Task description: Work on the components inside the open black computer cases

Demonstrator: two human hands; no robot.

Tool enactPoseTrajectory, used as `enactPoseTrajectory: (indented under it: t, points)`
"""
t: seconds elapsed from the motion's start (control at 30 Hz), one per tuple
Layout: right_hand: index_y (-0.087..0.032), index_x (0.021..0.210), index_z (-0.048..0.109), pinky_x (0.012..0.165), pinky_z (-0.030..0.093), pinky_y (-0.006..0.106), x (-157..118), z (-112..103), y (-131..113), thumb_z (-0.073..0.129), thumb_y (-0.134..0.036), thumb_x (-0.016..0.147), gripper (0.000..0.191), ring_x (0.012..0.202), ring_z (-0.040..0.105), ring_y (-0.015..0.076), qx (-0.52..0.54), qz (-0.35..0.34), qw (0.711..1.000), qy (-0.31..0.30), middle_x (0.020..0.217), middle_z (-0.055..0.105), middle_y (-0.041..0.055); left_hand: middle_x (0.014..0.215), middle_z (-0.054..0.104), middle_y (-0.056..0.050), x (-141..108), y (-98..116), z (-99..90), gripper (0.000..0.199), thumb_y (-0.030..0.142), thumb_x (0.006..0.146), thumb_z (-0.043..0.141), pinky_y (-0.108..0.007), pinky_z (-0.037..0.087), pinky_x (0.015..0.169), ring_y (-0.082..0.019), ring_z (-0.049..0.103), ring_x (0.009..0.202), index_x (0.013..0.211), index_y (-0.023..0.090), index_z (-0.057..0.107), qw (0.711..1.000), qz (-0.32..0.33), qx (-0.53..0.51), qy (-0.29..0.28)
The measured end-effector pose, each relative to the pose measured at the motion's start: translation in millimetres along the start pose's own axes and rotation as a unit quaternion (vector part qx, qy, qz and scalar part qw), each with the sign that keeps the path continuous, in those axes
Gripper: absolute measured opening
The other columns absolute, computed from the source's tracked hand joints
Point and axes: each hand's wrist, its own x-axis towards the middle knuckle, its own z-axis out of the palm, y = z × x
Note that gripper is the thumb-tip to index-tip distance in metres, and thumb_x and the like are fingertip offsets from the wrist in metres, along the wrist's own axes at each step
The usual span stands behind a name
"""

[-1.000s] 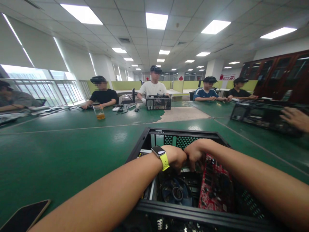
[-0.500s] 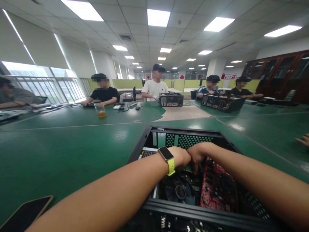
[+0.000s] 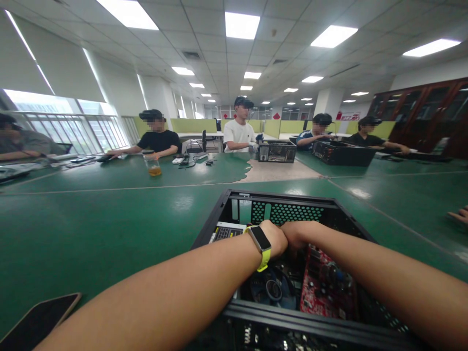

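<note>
An open black computer case (image 3: 285, 312) lies on the green table in front of me. Both of my hands reach inside it, close together near its middle. My left hand (image 3: 275, 237), below a watch with a yellow-green strap (image 3: 261, 241), has its fingers hidden behind its back. Beside it, my right hand (image 3: 295, 235) points down into the case, its fingertips hidden too. What either hand holds cannot be seen. Under them are a round fan (image 3: 273, 289) and, to the right, a red circuit board (image 3: 320, 287). A labelled metal power supply (image 3: 227, 231) sits at the case's left.
A phone (image 3: 40, 321) lies at the near left. Across the green table (image 3: 109, 214) stand a cup of amber liquid (image 3: 154, 167) and two more computer cases (image 3: 277, 151), with several people seated or standing behind. Another person's hand (image 3: 459, 214) shows at the right edge.
My left wrist has moved slightly right, and my right hand has shifted slightly left and down. The red board sits a little further left. Across the table, a person's case has moved right.
</note>
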Motion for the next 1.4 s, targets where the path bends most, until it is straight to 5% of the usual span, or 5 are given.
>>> enactPoseTrajectory:
  t: [0.4,0.83,1.03,1.23,1.4]
  points:
    - [-0.012,0.099,0.069,0.073,0.051,0.031,-0.5,-0.5,-5.6,0.081,-0.022,0.047,0.054,0.086,0.064,0.0247,-0.040,0.025,0.998,-0.043,0.096,0.068,0.0081,0.121,0.060,-0.013,-2.3,6.3,-0.1,0.039,0.014,0.075,0.062,-0.043,0.047,0.087,-0.032,0.056,0.105,0.114,0.015,0.063,1.000,0.000,0.011,-0.010]
    - [-0.010,0.083,0.070,0.065,0.052,0.033,8.1,3.6,-3.1,0.082,-0.022,0.039,0.047,0.070,0.063,0.0234,-0.017,0.025,0.998,-0.054,0.070,0.065,0.0052,0.123,0.059,-0.014,-6.0,7.2,-2.0,0.037,0.014,0.080,0.057,-0.045,0.048,0.087,-0.031,0.056,0.107,0.116,0.015,0.062,0.999,-0.009,0.035,-0.033]
    - [-0.010,0.087,0.071,0.067,0.052,0.033,4.2,1.9,-3.6,0.083,-0.024,0.039,0.052,0.071,0.063,0.0237,-0.020,0.016,0.998,-0.054,0.073,0.065,0.0063,0.118,0.061,-0.016,-9.1,6.4,-5.6,0.043,0.019,0.073,0.066,-0.044,0.050,0.083,-0.033,0.058,0.103,0.115,0.014,0.063,0.998,-0.002,0.049,-0.043]
    - [-0.011,0.088,0.070,0.066,0.052,0.031,6.6,4.8,-0.4,0.082,-0.018,0.038,0.052,0.077,0.064,0.0239,0.012,0.023,0.998,-0.061,0.084,0.067,0.0068,0.118,0.061,-0.015,-0.7,1.7,2.4,0.040,0.022,0.076,0.064,-0.043,0.050,0.084,-0.032,0.059,0.102,0.115,0.014,0.062,0.998,0.008,0.055,-0.019]
    - [-0.012,0.086,0.071,0.065,0.051,0.028,-14.0,-7.2,-3.1,0.080,-0.018,0.045,0.042,0.074,0.063,0.0216,0.077,0.033,0.996,0.016,0.084,0.068,0.0054,0.104,0.067,-0.014,-24.1,-4.7,-24.4,0.037,0.029,0.069,0.071,-0.036,0.053,0.075,-0.029,0.063,0.092,0.103,0.015,0.067,0.998,-0.009,0.037,0.040]
